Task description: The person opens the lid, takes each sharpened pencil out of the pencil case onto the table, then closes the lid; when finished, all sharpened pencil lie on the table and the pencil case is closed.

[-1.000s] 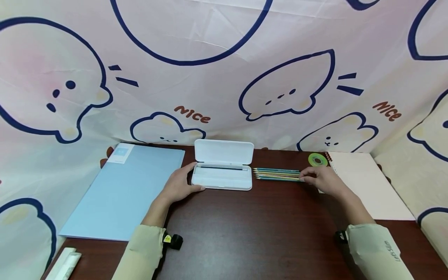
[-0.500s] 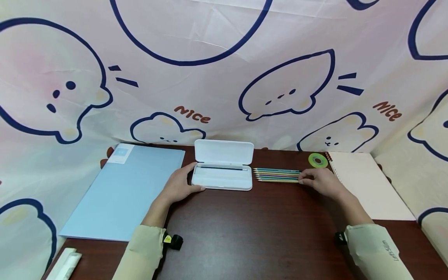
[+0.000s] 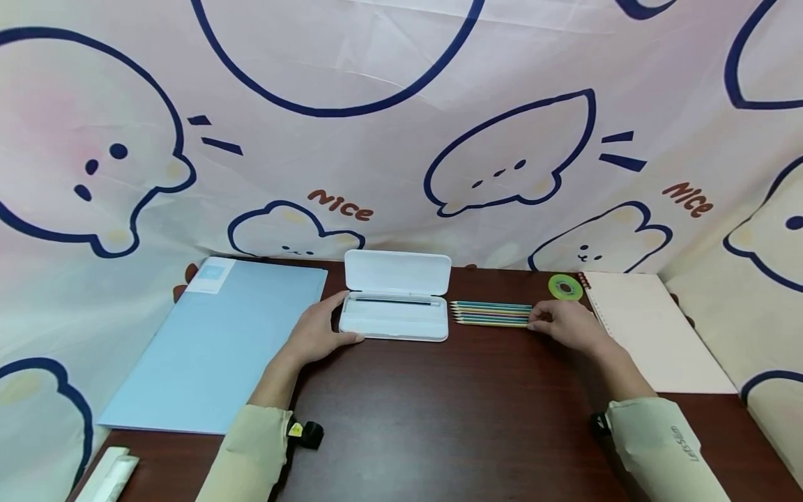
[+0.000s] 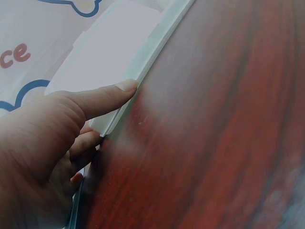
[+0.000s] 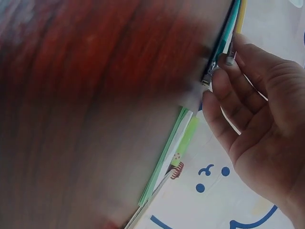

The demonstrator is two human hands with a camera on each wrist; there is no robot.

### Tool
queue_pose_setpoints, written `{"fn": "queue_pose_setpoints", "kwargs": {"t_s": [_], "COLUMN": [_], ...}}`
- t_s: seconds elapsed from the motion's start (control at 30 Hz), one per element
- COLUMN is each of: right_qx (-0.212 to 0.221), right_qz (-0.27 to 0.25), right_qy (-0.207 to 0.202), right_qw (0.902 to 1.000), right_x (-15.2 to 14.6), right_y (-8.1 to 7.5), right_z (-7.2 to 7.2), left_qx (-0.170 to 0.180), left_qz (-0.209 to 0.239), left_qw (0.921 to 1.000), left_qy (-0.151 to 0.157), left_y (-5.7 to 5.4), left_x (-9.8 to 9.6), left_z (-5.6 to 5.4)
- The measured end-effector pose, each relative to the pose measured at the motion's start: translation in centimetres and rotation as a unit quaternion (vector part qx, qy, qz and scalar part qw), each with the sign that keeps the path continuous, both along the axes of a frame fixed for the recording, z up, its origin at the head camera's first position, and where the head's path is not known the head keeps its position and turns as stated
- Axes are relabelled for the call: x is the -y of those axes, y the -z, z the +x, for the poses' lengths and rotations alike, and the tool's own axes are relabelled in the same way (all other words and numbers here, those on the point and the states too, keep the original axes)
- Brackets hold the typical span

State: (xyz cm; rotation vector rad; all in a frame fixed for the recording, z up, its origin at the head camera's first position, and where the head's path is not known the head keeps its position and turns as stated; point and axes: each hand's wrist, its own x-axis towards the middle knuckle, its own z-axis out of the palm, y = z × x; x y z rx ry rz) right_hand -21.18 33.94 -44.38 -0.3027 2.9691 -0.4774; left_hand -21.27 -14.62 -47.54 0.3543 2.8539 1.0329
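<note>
An open white pencil case (image 3: 395,319) lies at the table's back, lid raised, with one thin dark stick (image 3: 394,301) along its rear slot. My left hand (image 3: 314,335) grips its left end; in the left wrist view the thumb (image 4: 112,98) lies at the front edge, other fingers round the corner. To the right of the case is a row of several pencils (image 3: 489,314), tips pointing left. My right hand (image 3: 567,326) is at their blunt ends. In the right wrist view its thumb and forefinger pinch the end of a yellow pencil (image 5: 241,16), beside a green pencil (image 5: 228,28).
A large light-blue folder (image 3: 213,348) covers the left side. Behind the right hand lies a green ring-shaped disc (image 3: 565,287), next to a spiral-bound white pad (image 3: 659,335). A white wrapped packet (image 3: 109,474) sits at the front left. Patterned cloth (image 3: 376,153) rises behind the table.
The row of pencils has grown slightly wider toward me, with a yellow one now at its front. My right hand has shifted slightly left; the left hand keeps its grip on the case.
</note>
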Motion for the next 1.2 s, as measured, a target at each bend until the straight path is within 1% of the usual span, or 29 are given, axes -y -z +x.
{"fn": "queue_pose_setpoints", "kwargs": {"t_s": [0.27,0.5,0.7,0.8,1.0,1.2], "right_qx": [-0.003,-0.017,-0.012,-0.012,-0.011,-0.035], "right_qz": [0.005,0.007,0.005,-0.002,-0.026,-0.034], "right_qy": [0.003,-0.012,-0.007,-0.006,-0.015,-0.029], "right_qw": [1.0000,0.9998,0.9999,0.9999,0.9995,0.9984], "right_x": [0.7,0.7,0.9,1.1,1.8,2.8], "right_y": [0.0,0.1,0.0,-0.1,-0.7,-0.6], "right_z": [-0.3,-0.4,-0.4,-0.5,-0.7,-1.1], "left_qx": [-0.004,-0.006,-0.004,0.000,-0.001,-0.008], "left_qz": [0.000,-0.001,0.002,0.000,-0.001,-0.004], "left_qw": [1.0000,1.0000,1.0000,1.0000,1.0000,0.9999], "left_qy": [0.005,0.005,0.006,0.003,0.003,0.006], "left_y": [-0.1,0.0,0.2,0.2,0.2,0.1], "left_x": [0.3,0.2,0.2,0.2,0.2,0.1], "left_z": [0.1,0.0,0.1,0.2,0.2,-0.1]}}
